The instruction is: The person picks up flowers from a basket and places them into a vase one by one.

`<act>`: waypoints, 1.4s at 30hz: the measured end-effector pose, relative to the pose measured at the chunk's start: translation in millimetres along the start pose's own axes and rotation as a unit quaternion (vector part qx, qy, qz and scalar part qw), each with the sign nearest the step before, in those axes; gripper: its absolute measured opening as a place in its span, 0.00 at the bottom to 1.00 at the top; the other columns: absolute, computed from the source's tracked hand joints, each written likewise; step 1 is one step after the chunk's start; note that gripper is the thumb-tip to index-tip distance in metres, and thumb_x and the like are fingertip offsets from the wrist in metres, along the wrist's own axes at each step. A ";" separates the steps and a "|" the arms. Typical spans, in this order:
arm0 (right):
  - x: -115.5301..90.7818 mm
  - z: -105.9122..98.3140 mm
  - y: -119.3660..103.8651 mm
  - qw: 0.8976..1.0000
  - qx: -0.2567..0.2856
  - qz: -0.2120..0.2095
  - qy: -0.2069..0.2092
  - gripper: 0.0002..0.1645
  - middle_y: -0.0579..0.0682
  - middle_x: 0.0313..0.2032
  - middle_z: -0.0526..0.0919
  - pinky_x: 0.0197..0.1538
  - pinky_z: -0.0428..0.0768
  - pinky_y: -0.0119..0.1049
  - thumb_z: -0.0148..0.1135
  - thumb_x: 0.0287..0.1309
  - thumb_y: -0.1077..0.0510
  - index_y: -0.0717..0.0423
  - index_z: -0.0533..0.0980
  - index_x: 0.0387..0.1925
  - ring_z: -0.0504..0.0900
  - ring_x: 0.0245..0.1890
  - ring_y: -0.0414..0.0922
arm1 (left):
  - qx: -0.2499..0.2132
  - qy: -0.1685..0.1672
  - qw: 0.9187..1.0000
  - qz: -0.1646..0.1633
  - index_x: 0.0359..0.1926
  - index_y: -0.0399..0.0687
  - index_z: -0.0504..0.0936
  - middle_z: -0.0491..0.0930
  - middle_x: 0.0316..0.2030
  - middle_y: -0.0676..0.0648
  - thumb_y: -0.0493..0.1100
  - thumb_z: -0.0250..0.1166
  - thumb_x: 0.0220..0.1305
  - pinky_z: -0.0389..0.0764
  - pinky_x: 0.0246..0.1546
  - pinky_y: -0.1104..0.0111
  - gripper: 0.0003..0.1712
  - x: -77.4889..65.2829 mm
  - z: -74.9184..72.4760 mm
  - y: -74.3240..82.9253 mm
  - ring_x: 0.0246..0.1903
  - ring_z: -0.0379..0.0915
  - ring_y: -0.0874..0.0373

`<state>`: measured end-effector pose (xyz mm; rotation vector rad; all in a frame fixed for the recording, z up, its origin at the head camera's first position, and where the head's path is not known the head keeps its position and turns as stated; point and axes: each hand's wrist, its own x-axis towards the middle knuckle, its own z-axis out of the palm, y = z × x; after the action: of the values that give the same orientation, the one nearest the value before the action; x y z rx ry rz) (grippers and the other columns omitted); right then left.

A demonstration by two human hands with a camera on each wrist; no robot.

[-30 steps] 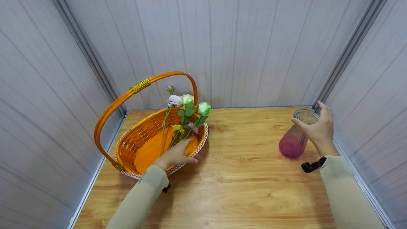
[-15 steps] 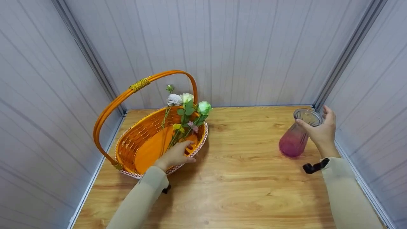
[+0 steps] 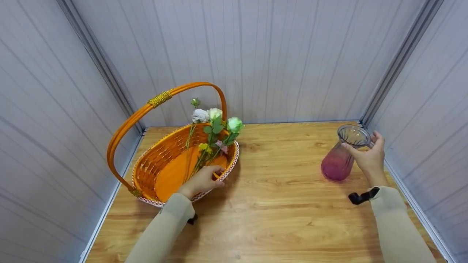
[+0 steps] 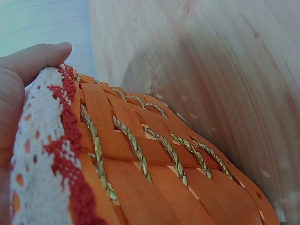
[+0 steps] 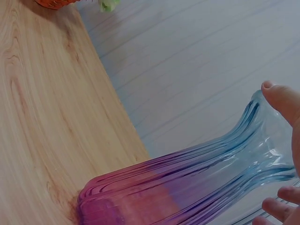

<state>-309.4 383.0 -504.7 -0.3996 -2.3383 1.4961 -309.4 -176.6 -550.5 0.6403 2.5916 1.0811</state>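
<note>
An orange woven basket (image 3: 172,171) with a tall handle stands tilted on the left. My left hand (image 3: 201,180) grips its near-right rim; the left wrist view shows the thumb (image 4: 40,58) at the lace edge, while the fingers are hidden there. Artificial flowers (image 3: 215,122) lean in the basket, their stems running down beside that hand. On the right stands a ribbed glass vase (image 3: 336,164), pink below and clear at its flared mouth. Around its neck, my right hand (image 3: 370,160) is spread, thumb on one side; the right wrist view shows the fingertips (image 5: 276,208) apart from the glass.
Wooden tabletop (image 3: 274,190) lies between basket and vase. A panelled back wall (image 3: 285,62) and two side walls enclose it, with metal posts at the corners. The vase stands near the right wall (image 3: 435,120).
My right hand has moved down a little from the vase's mouth to its neck, and its fingers have drawn in. My left hand's fingers have settled lower at the basket rim. Basket and vase stay put.
</note>
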 end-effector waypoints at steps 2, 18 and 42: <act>-1.1 0.8 3.3 1.000 -0.001 0.003 0.000 0.72 0.62 0.84 0.53 0.79 0.69 0.60 0.80 0.62 0.43 0.52 0.40 0.88 0.62 0.81 0.61 | 0.002 0.000 1.000 0.001 0.66 0.42 0.83 0.88 0.51 0.44 0.41 0.75 0.70 0.84 0.59 0.49 0.25 -0.2 0.2 0.8 0.51 0.82 0.48; -3.0 9.5 31.7 1.000 -0.007 0.016 -0.008 0.68 0.66 0.80 0.61 0.79 0.68 0.59 0.80 0.62 0.45 0.59 0.45 0.86 0.65 0.79 0.62 | 0.001 0.005 1.000 -0.003 0.66 0.43 0.83 0.88 0.51 0.45 0.41 0.75 0.70 0.84 0.60 0.49 0.25 -0.6 -0.6 0.6 0.51 0.82 0.49; -11.7 25.2 63.0 0.998 -0.004 0.042 -0.038 0.64 0.65 0.79 0.64 0.77 0.73 0.55 0.80 0.64 0.46 0.60 0.50 0.85 0.69 0.78 0.62 | 0.007 0.003 1.000 -0.012 0.69 0.42 0.81 0.87 0.54 0.43 0.43 0.75 0.72 0.83 0.62 0.49 0.28 -1.2 1.6 -1.0 0.54 0.82 0.48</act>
<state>-306.0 383.3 -573.5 -0.4554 -2.4156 1.5664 -308.0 -176.8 -552.3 0.6095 2.6081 1.0599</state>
